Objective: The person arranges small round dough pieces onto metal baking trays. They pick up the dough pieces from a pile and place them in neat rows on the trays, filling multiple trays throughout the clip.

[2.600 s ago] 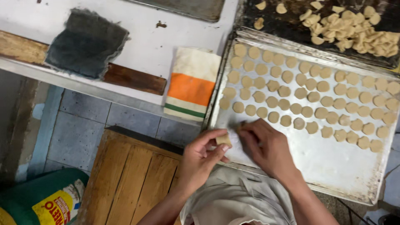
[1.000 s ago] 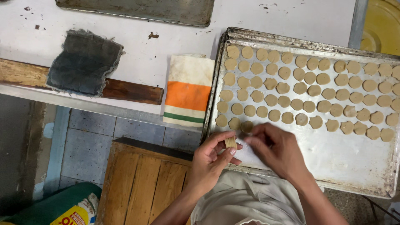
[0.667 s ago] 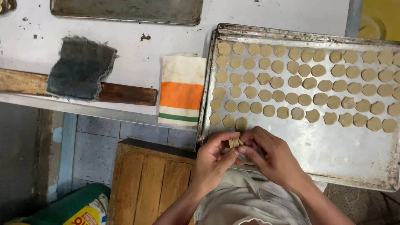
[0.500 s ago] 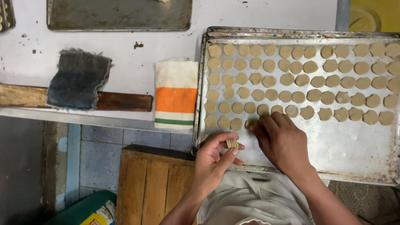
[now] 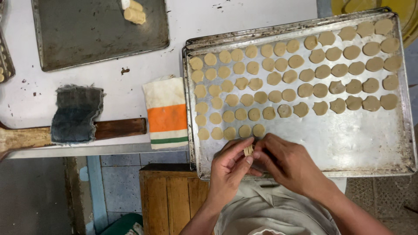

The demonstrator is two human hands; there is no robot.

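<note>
A metal baking tray (image 5: 370, 143) lies on the white table, holding several rows of small round dough discs (image 5: 278, 78). Over the tray's near left edge, my left hand (image 5: 228, 167) pinches a small stack of dough discs (image 5: 248, 150) between thumb and fingers. My right hand (image 5: 289, 163) meets it from the right, fingertips touching the same stack. The tray's near right part is bare metal.
A folded cloth with an orange stripe (image 5: 166, 113) lies left of the tray. Further left are a dark rag (image 5: 76, 114) draped over a wooden handle (image 5: 119, 127), and a second flat tray (image 5: 100, 32) with a dough lump (image 5: 134, 13). A wooden stool (image 5: 170, 198) stands below.
My right hand set a disc at the end of the nearest row, then came back to the stack in my left hand. The camera shifted, so the tray sits higher and more centred.
</note>
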